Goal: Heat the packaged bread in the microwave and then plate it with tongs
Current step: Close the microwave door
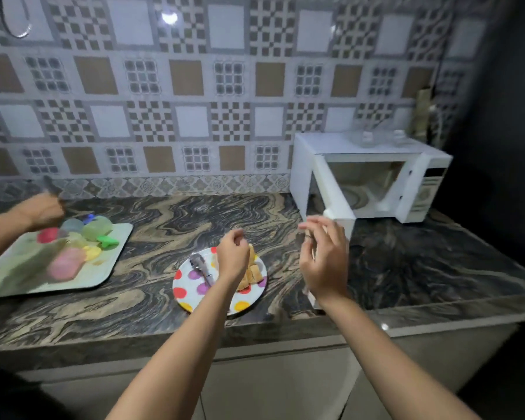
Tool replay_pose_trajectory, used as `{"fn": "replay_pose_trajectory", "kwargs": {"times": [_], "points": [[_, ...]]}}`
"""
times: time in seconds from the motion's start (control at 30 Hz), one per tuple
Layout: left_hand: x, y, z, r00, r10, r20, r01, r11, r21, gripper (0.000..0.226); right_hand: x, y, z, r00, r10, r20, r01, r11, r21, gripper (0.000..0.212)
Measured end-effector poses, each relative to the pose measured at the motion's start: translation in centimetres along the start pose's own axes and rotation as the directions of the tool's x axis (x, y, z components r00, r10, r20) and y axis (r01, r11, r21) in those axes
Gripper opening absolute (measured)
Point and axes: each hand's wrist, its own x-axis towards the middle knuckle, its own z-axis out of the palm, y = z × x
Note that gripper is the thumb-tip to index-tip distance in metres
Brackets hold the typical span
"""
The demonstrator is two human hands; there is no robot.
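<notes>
Plating looks complete: bread (254, 272) and tongs (202, 268) lie on plate (186, 294); left hand (232, 256) curled, grip indeterminate; right hand (325, 259) fingers apart; open microwave (331, 145) likely needs closing.

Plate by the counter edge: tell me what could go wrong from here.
The plate sits near the front edge of the counter under the left forearm; a nudge could knock it off. The tongs lie loose on it and might slide. The microwave door stands open near the right hand, which could strike it.

one plate (185, 282), one tongs (202, 268), one microwave (331, 144)
</notes>
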Motion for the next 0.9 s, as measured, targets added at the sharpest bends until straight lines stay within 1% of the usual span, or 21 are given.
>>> {"fn": "replay_pose_trajectory", "kwargs": {"times": [0.03, 0.07, 0.13, 0.2, 0.33, 0.4, 0.5, 0.57, 0.63, 0.7, 0.77, 0.8, 0.9], "points": [[0.1, 1.5, 1.0, 0.998, 0.039, 0.044, -0.038, 0.999, -0.024, 0.034, 0.8, 0.3, -0.6, 0.999, -0.008, -0.036, 0.007, 0.999, -0.031, 0.027], [0.3, 3.0, 2.1, 0.993, 0.076, 0.091, -0.072, 0.996, -0.048, 0.033, 1.6, 0.7, -1.1, 0.999, -0.015, -0.040, 0.012, 0.998, -0.063, 0.028], [0.7, 5.5, 4.2, 0.975, 0.142, 0.172, -0.127, 0.987, -0.094, 0.030, 2.9, 1.9, -1.8, 1.000, -0.023, 0.003, 0.024, 0.990, -0.138, 0.030], [1.2, 7.0, 6.3, 0.959, 0.171, 0.227, -0.142, 0.980, -0.139, 0.028, 3.9, 3.2, -2.0, 0.996, -0.006, 0.086, 0.022, 0.983, -0.180, 0.030], [2.1, 8.5, 9.9, 0.930, 0.175, 0.323, -0.121, 0.976, -0.182, 0.028, 5.3, 5.5, -1.9, 0.967, 0.000, 0.256, 0.043, 0.986, -0.163, 0.036], [2.5, 9.0, 11.6, 0.917, 0.176, 0.357, -0.099, 0.970, -0.222, 0.029, 5.4, 6.4, -2.0, 0.959, -0.067, 0.276, 0.107, 0.985, -0.133, 0.037], [3.4, 10.0, 14.6, 0.931, 0.168, 0.323, -0.087, 0.964, -0.251, 0.030, 6.0, 8.8, -2.8, 0.942, -0.157, 0.295, 0.178, 0.983, -0.043, 0.036], [4.2, 10.6, 17.0, 0.927, 0.195, 0.322, -0.121, 0.965, -0.234, 0.030, 6.7, 11.3, -3.8, 0.940, -0.207, 0.271, 0.211, 0.977, 0.016, 0.031], [4.9, 11.0, 20.0, 0.902, 0.262, 0.343, -0.213, 0.961, -0.176, 0.029, 7.4, 14.1, -4.9, 0.944, -0.254, 0.213, 0.249, 0.967, 0.051, 0.026], [4.8, 11.5, 23.3, 0.894, 0.300, 0.332, -0.274, 0.954, -0.123, 0.027, 8.1, 17.1, -6.0, 0.949, -0.276, 0.152, 0.271, 0.961, 0.054, 0.023], [4.3, 11.9, 26.4, 0.894, 0.345, 0.287, -0.332, 0.938, -0.097, 0.027, 9.0, 20.3, -7.3, 0.958, -0.268, 0.102, 0.266, 0.963, 0.032, 0.020], [4.0, 12.1, 27.8, 0.883, 0.385, 0.267, -0.383, 0.922, -0.063, 0.029, 9.4, 22.0, -7.9, 0.963, -0.254, 0.089, 0.253, 0.967, 0.018, 0.021], [4.1, 12.6, 31.9, 0.831, 0.484, 0.274, -0.526, 0.844, 0.105, 0.034, 11.1, 27.2, -10.0, 0.973, -0.197, 0.120, 0.201, 0.980, -0.015, 0.027]]}}
